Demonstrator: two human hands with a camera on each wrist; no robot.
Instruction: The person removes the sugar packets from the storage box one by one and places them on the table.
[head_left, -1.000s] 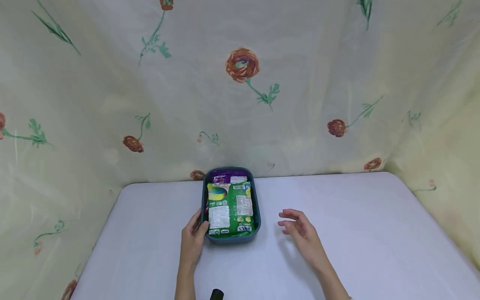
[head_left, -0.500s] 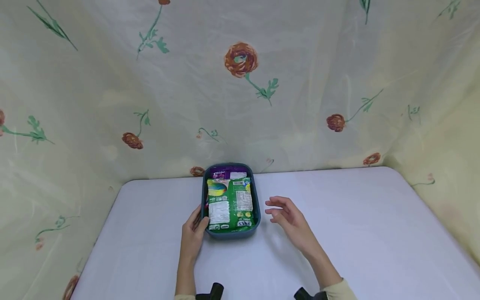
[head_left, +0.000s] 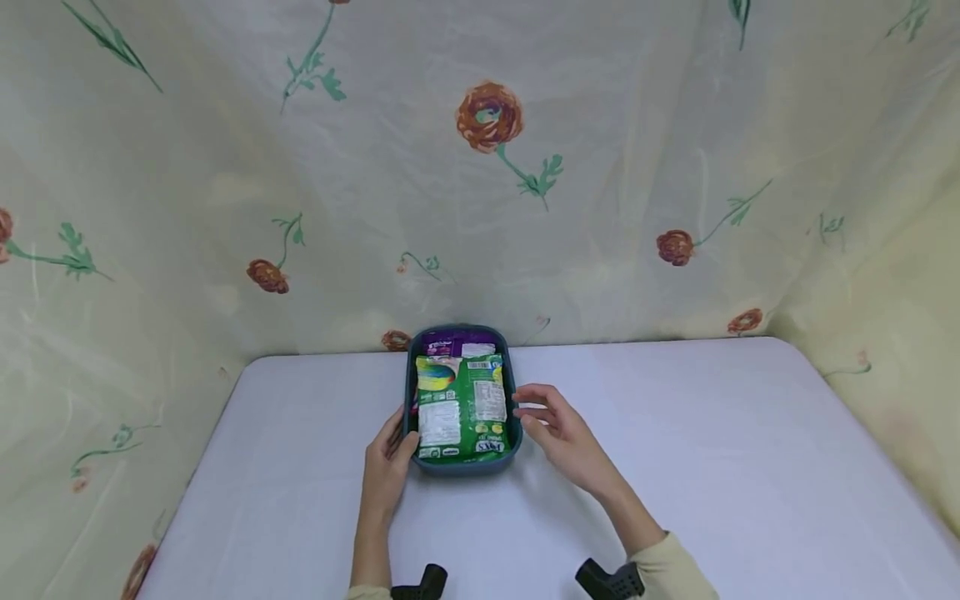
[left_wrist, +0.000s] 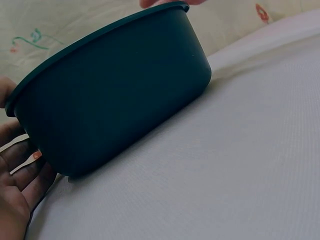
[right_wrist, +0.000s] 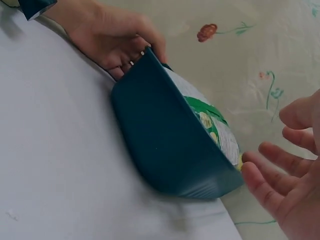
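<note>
A dark teal plastic bin (head_left: 465,469) stands on the table, packed with snack bags. On top lies a green snack bag (head_left: 459,414) with white label panels; a purple bag (head_left: 442,343) shows behind it. My left hand (head_left: 386,475) holds the bin's near left side, thumb over the rim and fingers along the outer wall, as the left wrist view shows too. On the other side, my right hand (head_left: 564,442) is at the right rim, fingers spread and slightly bent. In the right wrist view those fingertips (right_wrist: 252,172) reach the rim's far corner.
A white-covered table (head_left: 675,467) extends to both sides of the bin. Right behind its back edge hangs a cream flowered curtain (head_left: 600,275), which also closes off both sides. Black wrist mounts (head_left: 611,579) sit at the cuffs.
My right hand has moved left and forward from over the table to the bin's right rim. My left hand stays on the bin, which keeps its place; the head view shifts slightly.
</note>
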